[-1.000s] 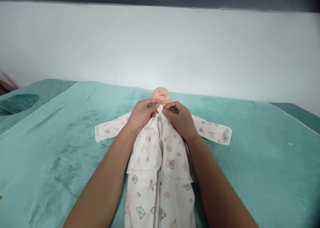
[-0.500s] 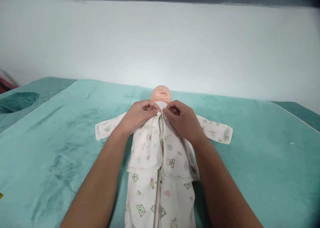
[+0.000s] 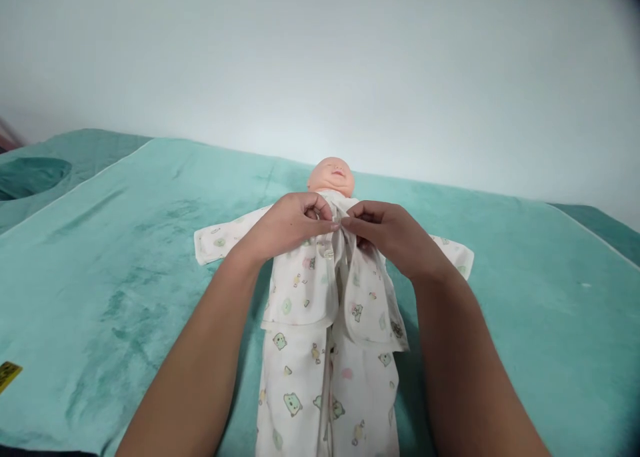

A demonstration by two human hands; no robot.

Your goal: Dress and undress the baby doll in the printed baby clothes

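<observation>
ok so left hand (image 3: 293, 225) and right hand (image 3: 393, 233) each pinch a front edge of the top (image 3: 300, 290), just below the doll's head (image 3: 331, 175), most of it lying below their grip

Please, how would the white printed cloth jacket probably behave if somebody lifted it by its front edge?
The white cloth jacket with printed animals is probably floppy: its front flap creases below the right hand. Its thin-looking hem suggests light weight. Because the pink, bald doll appears dressed in it, lifting might drag the doll.
</observation>
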